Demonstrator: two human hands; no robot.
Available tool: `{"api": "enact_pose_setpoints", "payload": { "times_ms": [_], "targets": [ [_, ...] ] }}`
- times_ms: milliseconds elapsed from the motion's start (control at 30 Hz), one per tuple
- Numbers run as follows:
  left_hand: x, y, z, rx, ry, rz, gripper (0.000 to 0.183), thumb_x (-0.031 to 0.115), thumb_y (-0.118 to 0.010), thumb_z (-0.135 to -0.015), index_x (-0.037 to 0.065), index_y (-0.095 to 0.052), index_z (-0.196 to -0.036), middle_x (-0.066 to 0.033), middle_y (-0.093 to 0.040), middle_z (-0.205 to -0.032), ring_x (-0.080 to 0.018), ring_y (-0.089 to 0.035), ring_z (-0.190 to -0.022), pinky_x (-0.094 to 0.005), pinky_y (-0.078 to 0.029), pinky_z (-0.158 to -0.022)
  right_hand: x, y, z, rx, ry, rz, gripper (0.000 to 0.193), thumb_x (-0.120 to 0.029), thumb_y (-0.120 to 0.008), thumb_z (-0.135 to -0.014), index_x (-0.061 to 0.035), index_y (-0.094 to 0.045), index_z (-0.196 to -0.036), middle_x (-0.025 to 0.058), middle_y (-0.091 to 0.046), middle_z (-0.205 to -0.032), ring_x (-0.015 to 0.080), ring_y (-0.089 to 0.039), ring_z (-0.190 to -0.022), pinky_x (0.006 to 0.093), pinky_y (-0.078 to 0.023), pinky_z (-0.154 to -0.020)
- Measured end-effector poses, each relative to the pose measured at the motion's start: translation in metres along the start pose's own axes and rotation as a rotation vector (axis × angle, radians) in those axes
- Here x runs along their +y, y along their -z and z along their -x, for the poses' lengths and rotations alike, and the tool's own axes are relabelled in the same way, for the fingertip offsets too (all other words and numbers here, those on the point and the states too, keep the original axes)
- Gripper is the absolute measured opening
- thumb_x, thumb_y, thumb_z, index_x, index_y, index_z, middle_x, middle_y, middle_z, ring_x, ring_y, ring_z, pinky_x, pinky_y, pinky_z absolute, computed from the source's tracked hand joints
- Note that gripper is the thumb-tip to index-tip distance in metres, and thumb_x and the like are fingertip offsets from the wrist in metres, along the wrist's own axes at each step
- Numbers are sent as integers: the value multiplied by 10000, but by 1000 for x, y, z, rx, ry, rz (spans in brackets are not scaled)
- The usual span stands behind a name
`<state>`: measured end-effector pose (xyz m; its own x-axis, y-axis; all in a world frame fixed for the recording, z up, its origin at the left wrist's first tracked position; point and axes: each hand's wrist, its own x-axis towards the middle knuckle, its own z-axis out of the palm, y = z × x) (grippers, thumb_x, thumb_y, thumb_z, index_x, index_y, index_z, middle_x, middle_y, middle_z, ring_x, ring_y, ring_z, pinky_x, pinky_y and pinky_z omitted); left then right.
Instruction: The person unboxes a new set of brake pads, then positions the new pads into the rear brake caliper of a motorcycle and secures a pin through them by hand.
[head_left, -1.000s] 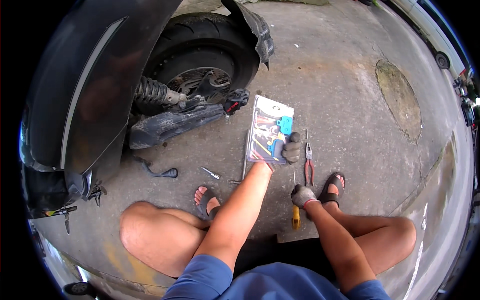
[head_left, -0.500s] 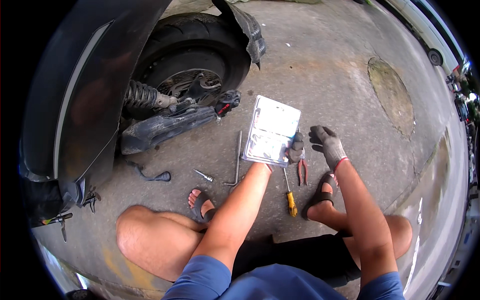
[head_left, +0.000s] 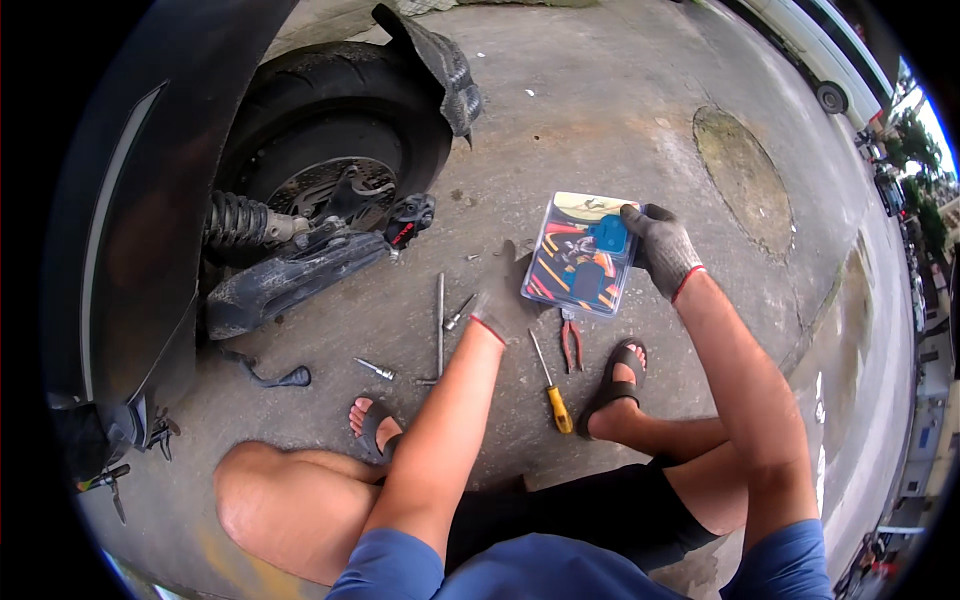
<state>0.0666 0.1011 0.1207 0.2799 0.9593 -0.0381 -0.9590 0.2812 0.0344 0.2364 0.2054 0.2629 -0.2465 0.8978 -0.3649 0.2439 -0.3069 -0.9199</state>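
Observation:
A clear plastic blister pack point(head_left: 556, 235) hangs above the concrete, slightly tilted. Its printed card faces up, and two blue pad-shaped pieces point(head_left: 609, 235) show in it. My right hand point(head_left: 664, 245), in a grey knit glove with dark fingers, grips the upper right edge with the thumb on top. Just left of the pack's lower corner is my gloved left hand point(head_left: 505, 297). Motion blurs its fingers, and I cannot make out whether they touch the pack. Below the pack lie red-handled pliers point(head_left: 571, 345) and a yellow-handled screwdriver point(head_left: 558, 405).
A scooter wheel point(head_left: 345, 125) with a brake disc, a shock absorber point(head_left: 237, 219) and a dusty swingarm point(head_left: 300, 275) take up the left. A long metal bar point(head_left: 440, 320), sockets point(head_left: 375, 368) and a black lever-like part point(head_left: 280, 376) lie on the ground. My sandalled feet flank the tools.
The pack's glare-covered face has given way to the printed side with blue pieces. My right hand has taken hold of its edge, while my left hand has moved out from beneath it to the left.

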Motion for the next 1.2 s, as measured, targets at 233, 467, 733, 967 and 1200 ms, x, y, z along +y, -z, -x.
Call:
{"api": "enact_pose_setpoints", "payload": {
  "times_ms": [233, 467, 733, 967, 1200],
  "targets": [
    [-24, -6, -16, 196, -45, -610, 377, 133, -607, -942, 9, -533, -1291, -107, -661, -1155, -214, -653, -1046, -335, -544, -861, -36, 23, 20, -111, 3, 438, 447, -218, -656, -922, 67, -521, -1239, 142, -682, -988, 215, -684, -838, 362, -572, -743],
    [-9, -8, -22, 278, -211, -442, 413, 75, -628, -914, 2, -528, -1308, -111, -632, -1218, -247, -633, -1090, -378, -526, -932, -77, 22, 142, -598, 550, 1059, 425, -187, -703, -806, -20, -589, -1180, 154, -651, -957, 325, -657, -868, 428, -553, -744],
    [-26, 26, -73, 377, -139, -349, 446, 83, -610, -914, 72, -499, -1346, -78, -602, -1264, -254, -583, -1168, -449, -468, -1001, -75, 18, 139, -888, 554, 1316, 411, -227, -605, -859, -41, -589, -1225, 51, -624, -778, 252, -636, -599, 351, -542, -630],
    [-16, 88, -97, 507, -83, -237, 518, 93, -588, -897, 115, -449, -1396, -94, -548, -1353, -293, -523, -1256, -500, -390, -1088, -61, 46, 75, -756, 500, 1147, 303, -177, -612, -787, -46, -650, -1058, 108, -600, -745, 246, -603, -627, 356, -462, -440],
    [-27, 53, -175, 653, -51, -341, 410, 66, -612, -895, 46, -532, -1296, -88, -616, -1248, -249, -581, -1175, -434, -452, -1020, -113, 59, 16, -173, -734, 638, 332, -291, -576, -912, -60, -632, -1144, 85, -666, -930, 281, -657, -810, 339, -527, -772]
  ]
}}
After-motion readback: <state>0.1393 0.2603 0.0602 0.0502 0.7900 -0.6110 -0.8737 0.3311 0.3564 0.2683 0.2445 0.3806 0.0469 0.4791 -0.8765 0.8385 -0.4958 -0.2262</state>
